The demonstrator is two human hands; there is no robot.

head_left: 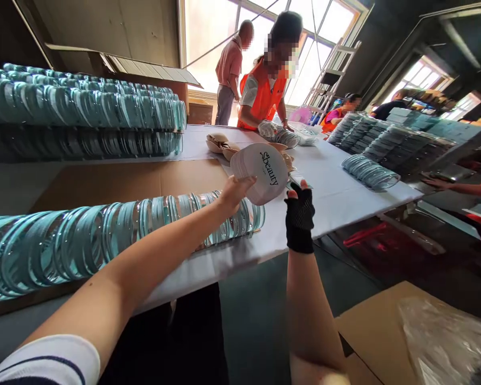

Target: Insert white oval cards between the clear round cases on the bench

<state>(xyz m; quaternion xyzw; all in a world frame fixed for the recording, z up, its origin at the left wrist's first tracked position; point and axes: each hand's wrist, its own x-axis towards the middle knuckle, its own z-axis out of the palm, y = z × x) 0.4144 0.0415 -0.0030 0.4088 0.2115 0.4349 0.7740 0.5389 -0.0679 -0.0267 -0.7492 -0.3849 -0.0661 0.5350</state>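
Observation:
My left hand [235,193] grips the left edge of a stack of white round cards printed "Beauty" [260,172], held upright over the table. My right hand [299,214], in a black fingerless glove, is raised just right of the stack, its fingers curled near the stack's lower right edge; whether it touches the cards is unclear. Below the stack runs a long row of teal-rimmed clear round pieces [104,235] laid on their edges along the table's front.
White-covered table [336,182] with a cardboard sheet [116,184]. More teal rows are stacked at far left [84,107] and right [369,171]. A person in an orange vest [264,91] works across the table; another stands behind. A cardboard box [385,331] sits at lower right.

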